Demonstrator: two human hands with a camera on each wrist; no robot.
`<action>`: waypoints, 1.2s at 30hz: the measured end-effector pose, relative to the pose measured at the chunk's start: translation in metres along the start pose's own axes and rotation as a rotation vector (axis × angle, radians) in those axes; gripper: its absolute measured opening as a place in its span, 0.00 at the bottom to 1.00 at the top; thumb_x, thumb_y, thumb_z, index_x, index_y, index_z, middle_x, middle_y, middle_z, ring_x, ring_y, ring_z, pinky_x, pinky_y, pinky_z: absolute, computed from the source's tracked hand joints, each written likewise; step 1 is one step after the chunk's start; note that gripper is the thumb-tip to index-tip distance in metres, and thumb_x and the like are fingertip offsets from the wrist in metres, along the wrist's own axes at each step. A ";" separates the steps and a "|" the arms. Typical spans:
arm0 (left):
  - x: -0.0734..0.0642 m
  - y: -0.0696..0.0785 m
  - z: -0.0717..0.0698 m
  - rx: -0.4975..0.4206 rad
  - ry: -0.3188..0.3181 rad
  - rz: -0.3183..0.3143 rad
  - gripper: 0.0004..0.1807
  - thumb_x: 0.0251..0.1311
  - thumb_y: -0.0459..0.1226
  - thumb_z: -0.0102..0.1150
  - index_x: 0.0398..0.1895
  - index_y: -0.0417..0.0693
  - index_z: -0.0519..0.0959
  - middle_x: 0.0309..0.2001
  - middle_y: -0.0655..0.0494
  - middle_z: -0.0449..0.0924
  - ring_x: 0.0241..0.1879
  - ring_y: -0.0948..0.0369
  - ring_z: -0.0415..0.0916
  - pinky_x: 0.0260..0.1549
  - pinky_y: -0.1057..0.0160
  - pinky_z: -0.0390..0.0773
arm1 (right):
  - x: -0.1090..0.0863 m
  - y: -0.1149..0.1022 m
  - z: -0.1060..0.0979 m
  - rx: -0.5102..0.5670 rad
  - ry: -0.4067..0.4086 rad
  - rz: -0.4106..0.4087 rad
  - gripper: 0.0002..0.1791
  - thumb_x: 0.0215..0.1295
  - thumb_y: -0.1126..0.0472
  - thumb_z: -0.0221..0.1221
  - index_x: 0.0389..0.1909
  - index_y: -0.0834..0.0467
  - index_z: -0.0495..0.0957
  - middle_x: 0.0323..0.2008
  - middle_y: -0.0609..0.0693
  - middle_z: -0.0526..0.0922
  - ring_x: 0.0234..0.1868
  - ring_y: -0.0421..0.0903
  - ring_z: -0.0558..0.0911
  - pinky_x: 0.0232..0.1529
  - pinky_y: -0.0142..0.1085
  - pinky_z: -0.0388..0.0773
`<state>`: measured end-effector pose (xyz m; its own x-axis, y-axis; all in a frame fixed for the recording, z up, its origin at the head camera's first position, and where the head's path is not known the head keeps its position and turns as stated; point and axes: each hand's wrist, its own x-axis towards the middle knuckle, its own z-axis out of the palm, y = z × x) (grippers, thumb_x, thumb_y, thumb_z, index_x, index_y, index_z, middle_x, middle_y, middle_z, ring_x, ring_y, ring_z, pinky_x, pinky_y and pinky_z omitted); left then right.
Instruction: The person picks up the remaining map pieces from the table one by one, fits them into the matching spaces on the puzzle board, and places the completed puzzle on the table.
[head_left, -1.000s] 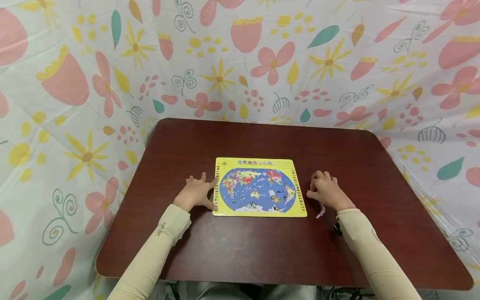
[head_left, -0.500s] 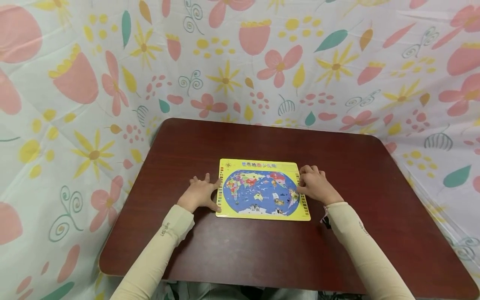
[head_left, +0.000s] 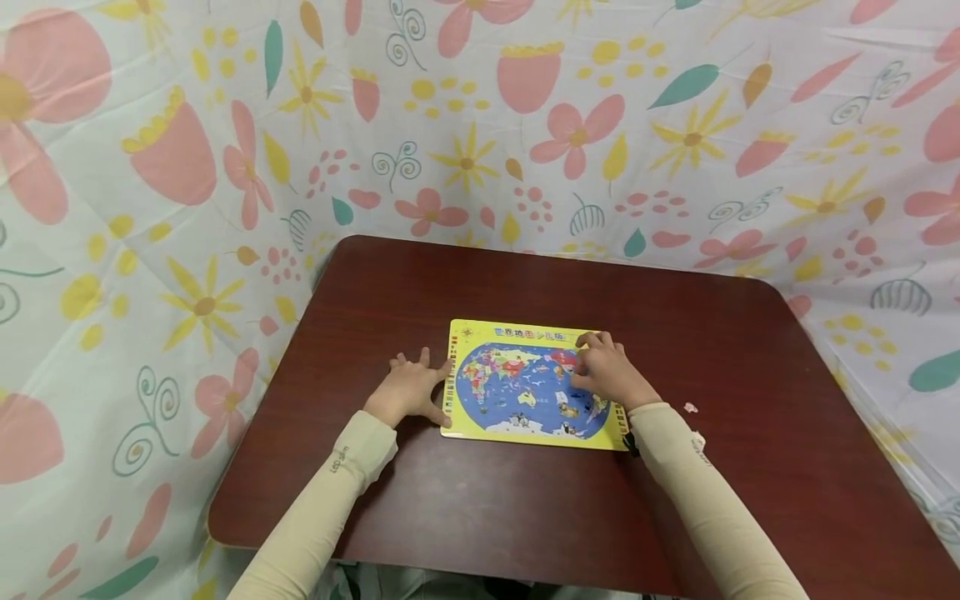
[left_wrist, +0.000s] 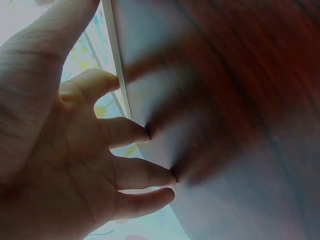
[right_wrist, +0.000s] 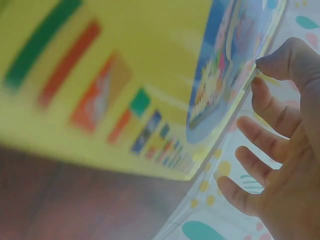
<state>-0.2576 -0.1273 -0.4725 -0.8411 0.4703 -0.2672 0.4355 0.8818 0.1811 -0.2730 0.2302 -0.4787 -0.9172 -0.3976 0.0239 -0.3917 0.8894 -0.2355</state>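
Note:
A yellow-bordered world map puzzle board (head_left: 480, 331) lies flat on the table in the head view. My left hand (head_left: 408, 393) rests at its left side, fingers spread and thumb by the lower left corner. In the left wrist view, the index fingertip meets the board's thin edge (left_wrist: 119, 60). Over the right part of the map, my right hand (head_left: 611, 372) has its thumb and index finger pinched together. The right wrist view shows a thin puzzle piece (right_wrist: 255, 75) edge-on between those fingertips, its face hidden. Flag pictures line the board's yellow border (right_wrist: 150, 35).
Two small pale pink pieces (head_left: 691, 407) lie on the table right of the board, one partly hidden by the right sleeve (head_left: 697, 475). The dark red-brown table (head_left: 480, 508) has rounded corners. A flower-printed cloth (head_left: 480, 125) hangs behind and beside it.
My right hand has moved left from the table beside the board to above the map's right part. The small pale pieces have come into sight. The left hand stays at the board's left edge.

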 end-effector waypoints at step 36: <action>-0.001 0.000 -0.001 0.016 -0.003 0.016 0.58 0.35 0.65 0.66 0.71 0.56 0.55 0.67 0.30 0.48 0.58 0.24 0.50 0.55 0.32 0.52 | -0.029 0.009 -0.019 0.084 0.025 0.056 0.09 0.62 0.66 0.57 0.40 0.58 0.82 0.49 0.59 0.70 0.51 0.60 0.62 0.45 0.59 0.59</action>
<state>-0.2571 -0.1279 -0.4710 -0.8332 0.4840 -0.2673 0.4538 0.8748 0.1696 -0.2517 0.2539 -0.4633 -0.9394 -0.3412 0.0328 -0.3335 0.8875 -0.3181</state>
